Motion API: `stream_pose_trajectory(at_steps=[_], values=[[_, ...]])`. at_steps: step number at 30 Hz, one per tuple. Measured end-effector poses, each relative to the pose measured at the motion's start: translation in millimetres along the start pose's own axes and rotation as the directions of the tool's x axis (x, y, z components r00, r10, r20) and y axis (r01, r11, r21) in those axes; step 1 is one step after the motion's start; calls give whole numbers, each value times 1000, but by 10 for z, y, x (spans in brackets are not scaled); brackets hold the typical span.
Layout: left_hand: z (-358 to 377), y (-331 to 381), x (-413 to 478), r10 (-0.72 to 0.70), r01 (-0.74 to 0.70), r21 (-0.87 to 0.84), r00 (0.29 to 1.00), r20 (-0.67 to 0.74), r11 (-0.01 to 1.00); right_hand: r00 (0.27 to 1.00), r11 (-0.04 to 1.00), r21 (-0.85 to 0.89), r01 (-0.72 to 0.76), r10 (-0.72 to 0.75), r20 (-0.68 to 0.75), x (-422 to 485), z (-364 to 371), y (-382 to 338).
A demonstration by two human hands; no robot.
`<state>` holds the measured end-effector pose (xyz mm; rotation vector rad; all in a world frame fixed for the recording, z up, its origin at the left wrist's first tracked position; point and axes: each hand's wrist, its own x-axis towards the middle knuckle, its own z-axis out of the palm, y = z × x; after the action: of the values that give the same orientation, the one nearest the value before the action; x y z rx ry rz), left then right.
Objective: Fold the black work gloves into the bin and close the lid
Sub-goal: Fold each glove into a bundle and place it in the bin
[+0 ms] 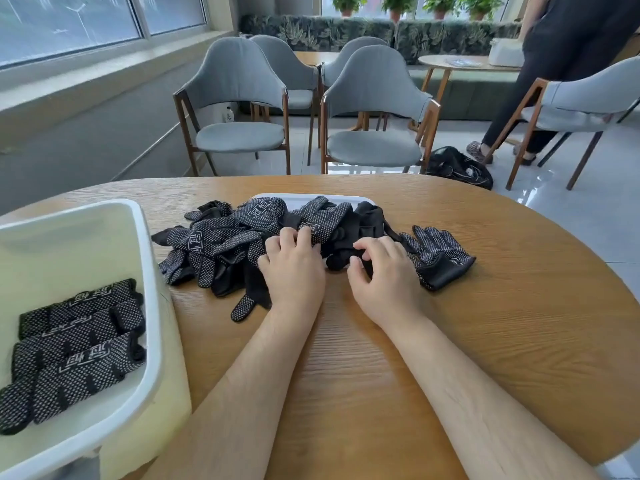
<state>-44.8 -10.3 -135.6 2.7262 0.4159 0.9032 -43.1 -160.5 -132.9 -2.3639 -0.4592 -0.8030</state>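
Hands meet at the near edge of the pile of gloves [239,237]: the right hand [384,275] pinches a plain black glove [346,252] between thumb and curled fingers, while the left hand [292,268] lies bent-fingered over a dotted glove [323,221], though whether it grips or only presses cannot be told. The step looks like sorting out one glove to fold. It would go best by drawing that glove clear of the tangle, flattening it on the bare table [502,334] with its fingers straight, then folding it to match the folded gloves [79,341] lying in a row in the bin [152,278] at the left. What seems to be the white lid [294,199] lies under the pile's far side.
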Motion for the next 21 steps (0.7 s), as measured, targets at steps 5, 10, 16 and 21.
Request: stream_pose_trajectory(at_steps=[5,10,16,21], values=[[-91,-1,-68,51,-52,-57,999,-10,997,998,999,41,-17,15,58,-20,-32,-9],[-201,-25,-269,127,-134,-162,991,-53,978,994,997,82,17,-26,108,-73,-69,-19],[-262,-45,-312,93,-97,-389,995,-28,916,998,992,126,-11,4,56,-69,-109,-9],[-341,-22,-260,34,-104,-482,988,-152,870,999,992,128,4,-9,36,-69,-117,4]])
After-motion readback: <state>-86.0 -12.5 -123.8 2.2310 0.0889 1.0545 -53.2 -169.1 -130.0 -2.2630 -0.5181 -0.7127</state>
